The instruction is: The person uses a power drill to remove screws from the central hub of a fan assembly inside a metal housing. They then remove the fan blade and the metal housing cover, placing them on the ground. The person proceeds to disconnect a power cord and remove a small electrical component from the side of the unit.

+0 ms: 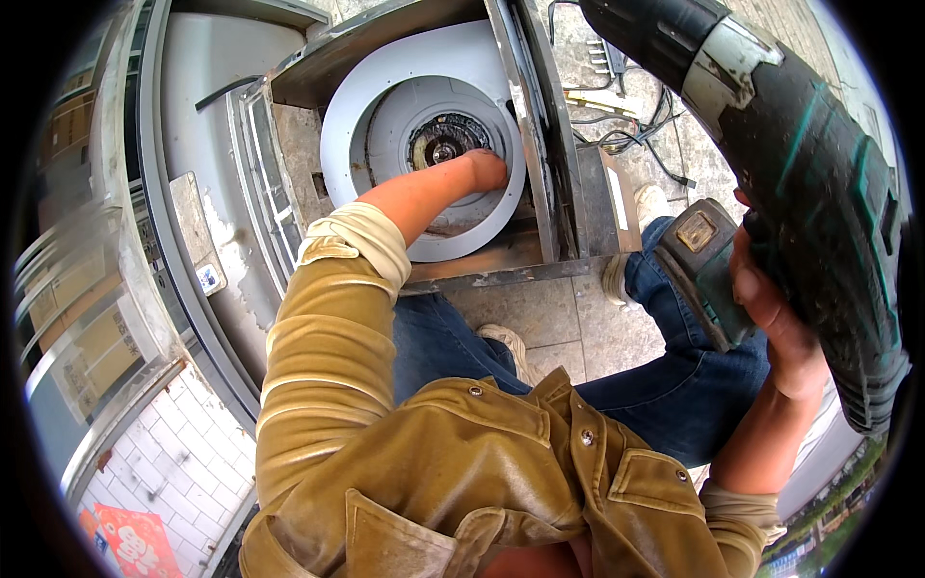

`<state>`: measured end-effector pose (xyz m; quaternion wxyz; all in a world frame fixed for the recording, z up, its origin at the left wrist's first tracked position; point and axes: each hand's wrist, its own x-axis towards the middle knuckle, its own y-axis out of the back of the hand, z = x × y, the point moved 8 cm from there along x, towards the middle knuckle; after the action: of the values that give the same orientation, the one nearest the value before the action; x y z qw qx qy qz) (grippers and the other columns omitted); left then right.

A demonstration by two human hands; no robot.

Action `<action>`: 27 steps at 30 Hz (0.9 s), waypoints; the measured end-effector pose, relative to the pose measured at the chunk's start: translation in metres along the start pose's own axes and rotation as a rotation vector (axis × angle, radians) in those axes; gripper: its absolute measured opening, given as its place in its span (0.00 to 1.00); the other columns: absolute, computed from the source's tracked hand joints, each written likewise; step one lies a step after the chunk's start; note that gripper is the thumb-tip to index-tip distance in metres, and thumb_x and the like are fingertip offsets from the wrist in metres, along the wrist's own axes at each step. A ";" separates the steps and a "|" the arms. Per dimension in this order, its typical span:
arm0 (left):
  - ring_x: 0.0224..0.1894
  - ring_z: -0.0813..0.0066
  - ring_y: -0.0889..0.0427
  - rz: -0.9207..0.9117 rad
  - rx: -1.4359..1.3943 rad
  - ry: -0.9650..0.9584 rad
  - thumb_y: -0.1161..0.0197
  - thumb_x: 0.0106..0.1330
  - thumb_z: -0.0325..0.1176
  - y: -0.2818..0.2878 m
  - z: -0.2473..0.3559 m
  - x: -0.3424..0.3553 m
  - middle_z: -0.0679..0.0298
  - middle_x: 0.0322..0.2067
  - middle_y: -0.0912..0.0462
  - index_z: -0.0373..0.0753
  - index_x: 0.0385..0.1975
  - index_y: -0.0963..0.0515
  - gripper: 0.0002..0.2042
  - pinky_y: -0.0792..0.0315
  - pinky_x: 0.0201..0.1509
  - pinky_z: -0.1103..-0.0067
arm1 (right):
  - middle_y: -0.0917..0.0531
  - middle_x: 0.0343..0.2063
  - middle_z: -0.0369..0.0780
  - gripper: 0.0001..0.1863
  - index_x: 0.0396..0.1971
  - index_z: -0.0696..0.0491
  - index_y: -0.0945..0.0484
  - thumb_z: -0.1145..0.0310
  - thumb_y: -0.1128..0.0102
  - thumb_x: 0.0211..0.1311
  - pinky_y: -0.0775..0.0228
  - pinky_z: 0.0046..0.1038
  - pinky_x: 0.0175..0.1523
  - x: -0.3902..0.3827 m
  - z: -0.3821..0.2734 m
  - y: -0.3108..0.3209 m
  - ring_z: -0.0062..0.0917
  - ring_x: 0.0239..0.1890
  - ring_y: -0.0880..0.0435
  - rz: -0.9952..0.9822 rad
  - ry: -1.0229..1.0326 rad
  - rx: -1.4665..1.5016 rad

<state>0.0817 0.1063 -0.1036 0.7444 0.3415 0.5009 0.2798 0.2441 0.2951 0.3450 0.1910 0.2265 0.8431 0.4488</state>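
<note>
A grey, round blower housing (348, 130) sits inside an open, stained metal box (496, 275). My left hand (487, 170) reaches into its circular opening at the right of the dark, greasy hub (443, 151); the fingers point down out of sight, so what they touch is hidden. At the upper right my right hand (771, 308) grips the handle of a large black and teal cordless drill (800, 183), with its battery base (703, 260) hanging low beside my knee. The drill body is raised close to the camera, its chuck pointing to the upper left.
A grey metal cabinet (222, 337) with peeling patches runs along the left. Black cables (655, 135) and a power strip (607, 58) lie on the paved floor (573, 337) beyond the box. My legs in jeans (636, 414) are bent around the box's near side.
</note>
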 end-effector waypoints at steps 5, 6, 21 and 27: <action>0.40 0.59 0.17 -0.080 0.008 0.012 0.49 0.55 0.31 0.015 0.004 -0.005 0.54 0.35 0.17 0.39 0.30 0.19 0.11 0.26 0.49 0.66 | 0.23 0.47 0.44 0.34 0.56 0.60 0.33 0.76 0.32 0.44 0.33 0.27 0.52 -0.003 0.014 -0.005 0.28 0.44 0.23 0.008 -0.125 0.301; 0.39 0.59 0.17 -0.065 0.010 0.013 0.49 0.55 0.31 0.016 0.005 -0.006 0.54 0.34 0.17 0.39 0.29 0.18 0.11 0.26 0.49 0.66 | 0.23 0.48 0.45 0.34 0.56 0.60 0.33 0.76 0.32 0.44 0.33 0.27 0.52 -0.002 0.014 -0.006 0.28 0.45 0.23 -0.004 -0.144 0.323; 0.38 0.60 0.16 -0.027 0.062 0.018 0.46 0.56 0.31 0.010 0.006 -0.003 0.60 0.32 0.15 0.42 0.27 0.16 0.10 0.23 0.41 0.68 | 0.22 0.48 0.44 0.34 0.55 0.59 0.31 0.77 0.31 0.43 0.33 0.26 0.51 -0.002 0.012 -0.006 0.27 0.44 0.24 -0.033 -0.144 0.291; 0.40 0.62 0.16 -0.024 0.078 0.054 0.47 0.57 0.30 0.008 0.004 0.000 0.61 0.34 0.15 0.43 0.31 0.16 0.11 0.24 0.43 0.70 | 0.23 0.48 0.43 0.33 0.55 0.60 0.31 0.75 0.31 0.44 0.35 0.28 0.54 -0.005 0.014 -0.008 0.28 0.46 0.24 0.014 -0.158 0.428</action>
<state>0.0854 0.1106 -0.0962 0.7202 0.3566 0.5353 0.2602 0.2536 0.2981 0.3313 0.2009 0.3021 0.8999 0.2418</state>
